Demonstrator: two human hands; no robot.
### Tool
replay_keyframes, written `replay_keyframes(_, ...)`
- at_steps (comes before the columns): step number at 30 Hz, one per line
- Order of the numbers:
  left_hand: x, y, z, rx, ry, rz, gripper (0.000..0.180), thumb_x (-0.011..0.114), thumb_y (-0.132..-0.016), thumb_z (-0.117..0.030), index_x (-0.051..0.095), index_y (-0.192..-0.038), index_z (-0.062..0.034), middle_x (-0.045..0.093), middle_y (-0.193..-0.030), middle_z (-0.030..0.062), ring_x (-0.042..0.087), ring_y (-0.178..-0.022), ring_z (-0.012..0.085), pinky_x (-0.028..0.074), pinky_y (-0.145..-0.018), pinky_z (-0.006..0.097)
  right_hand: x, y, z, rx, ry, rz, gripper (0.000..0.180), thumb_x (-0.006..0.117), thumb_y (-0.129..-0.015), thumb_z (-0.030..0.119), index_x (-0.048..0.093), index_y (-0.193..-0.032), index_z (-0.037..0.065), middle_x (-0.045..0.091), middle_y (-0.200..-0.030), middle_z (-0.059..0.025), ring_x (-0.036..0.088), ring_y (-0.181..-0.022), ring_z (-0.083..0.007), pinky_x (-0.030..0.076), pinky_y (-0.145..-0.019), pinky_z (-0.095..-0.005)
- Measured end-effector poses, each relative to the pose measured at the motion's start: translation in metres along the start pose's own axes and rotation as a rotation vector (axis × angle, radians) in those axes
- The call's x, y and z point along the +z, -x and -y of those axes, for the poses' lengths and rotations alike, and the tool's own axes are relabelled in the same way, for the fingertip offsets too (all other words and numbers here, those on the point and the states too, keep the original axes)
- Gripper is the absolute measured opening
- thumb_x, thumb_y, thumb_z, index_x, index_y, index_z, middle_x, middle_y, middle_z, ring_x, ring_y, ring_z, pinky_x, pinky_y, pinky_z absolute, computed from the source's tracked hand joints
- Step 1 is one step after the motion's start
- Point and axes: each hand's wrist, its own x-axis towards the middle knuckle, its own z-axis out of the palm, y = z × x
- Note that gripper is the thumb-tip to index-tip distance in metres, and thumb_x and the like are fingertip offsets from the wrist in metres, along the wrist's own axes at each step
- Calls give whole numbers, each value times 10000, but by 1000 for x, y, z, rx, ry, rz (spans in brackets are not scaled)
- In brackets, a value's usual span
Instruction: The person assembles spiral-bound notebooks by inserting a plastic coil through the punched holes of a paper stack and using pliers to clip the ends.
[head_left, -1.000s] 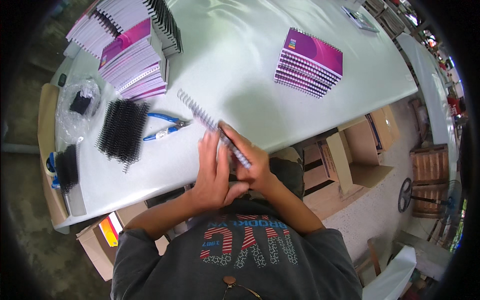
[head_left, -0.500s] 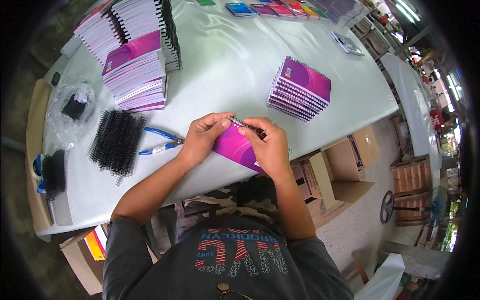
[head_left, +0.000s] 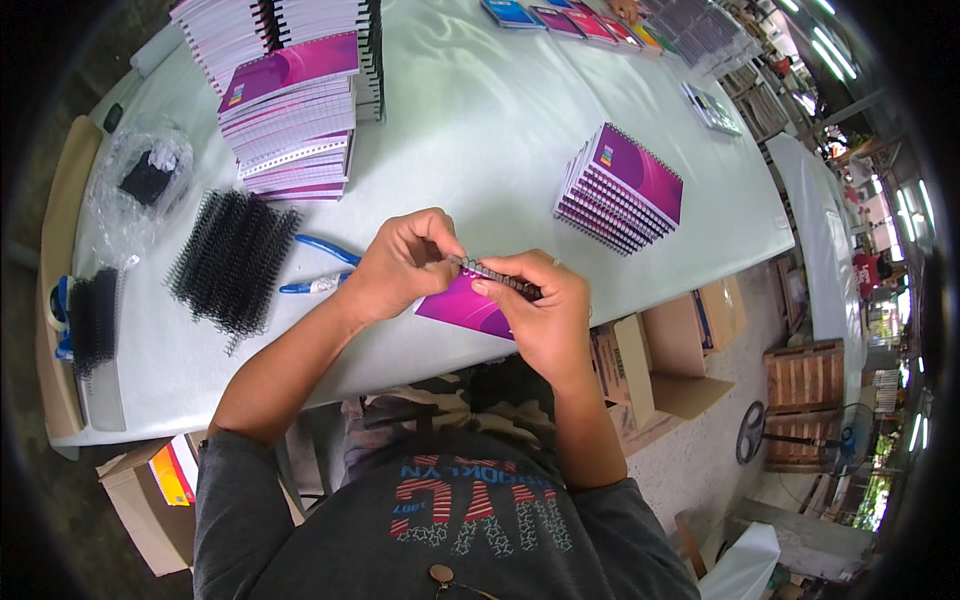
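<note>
Between my hands is a small purple-covered notebook [head_left: 462,308], with a dark wire spiral coil [head_left: 490,271] along its far edge. My left hand [head_left: 405,265] is closed in a pinch at the left end of the coil. My right hand [head_left: 540,305] grips the notebook's right side, thumb on the cover and fingers behind the coil. Blue-handled pliers [head_left: 325,285] lie on the table beside my left wrist, partly hidden by it. A pile of loose black spiral coils [head_left: 235,262] lies farther left.
A neat stack of spiral-bound purple notebooks [head_left: 622,190] stands to the right. Tall stacks of punched pages with purple covers [head_left: 295,115] rise at the far left. A clear plastic bag [head_left: 125,190] lies near the left edge. Open cardboard boxes [head_left: 650,350] sit below the table at right.
My left thumb has come off the cover, and that hand now pinches the coil's left end. The right hand keeps its grip on the notebook. The whole view has shifted slightly.
</note>
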Motion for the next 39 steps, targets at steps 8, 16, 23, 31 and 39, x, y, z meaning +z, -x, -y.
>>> replay_keyframes(8, 25, 9, -38, 483, -429, -239, 163, 588, -704, 94, 550, -766, -52, 539, -756, 27, 517, -654, 112, 409, -624, 229, 3, -34, -21, -502, 352, -755, 240, 667, -819, 172, 636, -958, -21, 654, -895, -135, 589, -941, -260, 354, -949, -375)
replay_keyframes(16, 24, 59, -35, 316, -1268, -128, 373, 797, -644, -163, 602, -948, -71, 602, -1023, 105, 571, -952, 291, 434, -807, 372, -22, -60, -32, -5, -145, 45, 470, 509, -919, 326, 487, -556, 28, 505, -535, -20, 447, -505, -132, 415, -587, -371)
replay_keyframes(23, -38, 81, -4, 204, -1867, -95, 292, 691, -771, -225, 520, -940, -59, 491, -1185, 166, 450, -1121, 342, 354, -929, 471, 19, -63, -52, -65, 494, 455, 709, 300, -939, 516, 570, -554, -14, 533, -564, -244, 558, -625, -420, 436, -667, -473)
replay_keyframes(31, 5, 64, -1, -411, -1, -568, 391, 409, -949, -429, 491, -1008, -51, 588, -879, 108, 543, -743, 169, 438, -642, 337, 21, -67, -75, 2, 8, 552, 643, 363, -941, 481, 609, -588, 3, 557, -533, -119, 537, -554, -224, 428, -628, -342)
replay_keyframes(39, 34, 47, -10, -817, 751, -100, 550, 343, -938, -491, 468, -1205, -26, 522, -1006, 77, 530, -910, 230, 449, -836, 520, 19, -72, -74, 84, 20, 588, 622, 456, -882, 545, 667, -663, 3, 605, -588, -122, 580, -590, -224, 448, -626, -344)
